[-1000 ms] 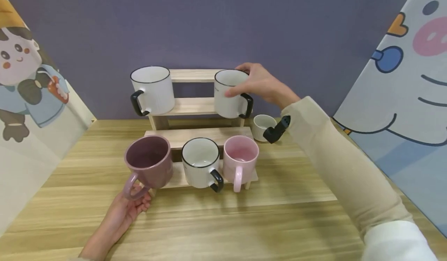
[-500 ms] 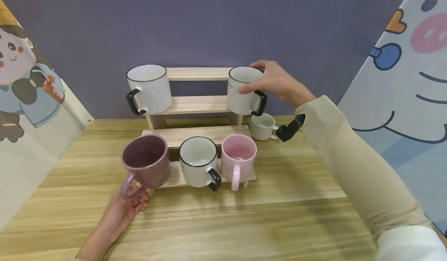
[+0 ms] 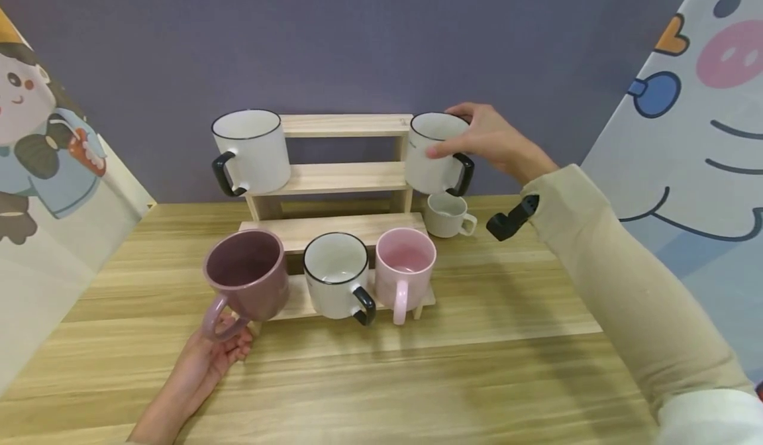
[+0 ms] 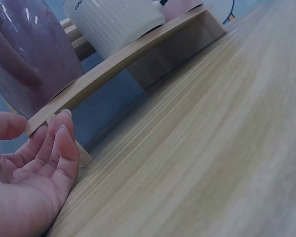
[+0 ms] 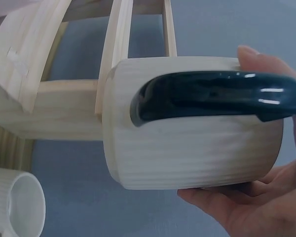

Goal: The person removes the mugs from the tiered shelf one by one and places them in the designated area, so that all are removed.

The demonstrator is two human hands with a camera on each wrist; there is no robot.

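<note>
My right hand point(image 3: 497, 139) grips a white ribbed mug point(image 3: 430, 163) with a black rim and black handle. The thumb lies on its front, the fingers round the far side. The mug overlaps the right end of a tiered wooden shelf point(image 3: 346, 175), and its handle point(image 5: 217, 96) faces the right wrist camera. Low at the front left, my left hand point(image 4: 32, 168) holds the corner of the shelf's bottom tier, thumb and curled fingers about the board point(image 4: 84, 89) and its leg. Just above it stands a mauve mug point(image 3: 247, 276), whose handle partly covers that hand in the head view.
Another white mug with a black handle point(image 3: 253, 153) stands at the shelf's upper left. A smaller white mug point(image 3: 336, 279) and a pink mug point(image 3: 405, 273) share the bottom tier. A small white cup point(image 3: 444, 216) sits behind the shelf's right end. Printed panels flank the table.
My right hand has moved the white mug rightward along the shelf to its right end. More of the small white cup shows. The left hand keeps its place at the corner.
</note>
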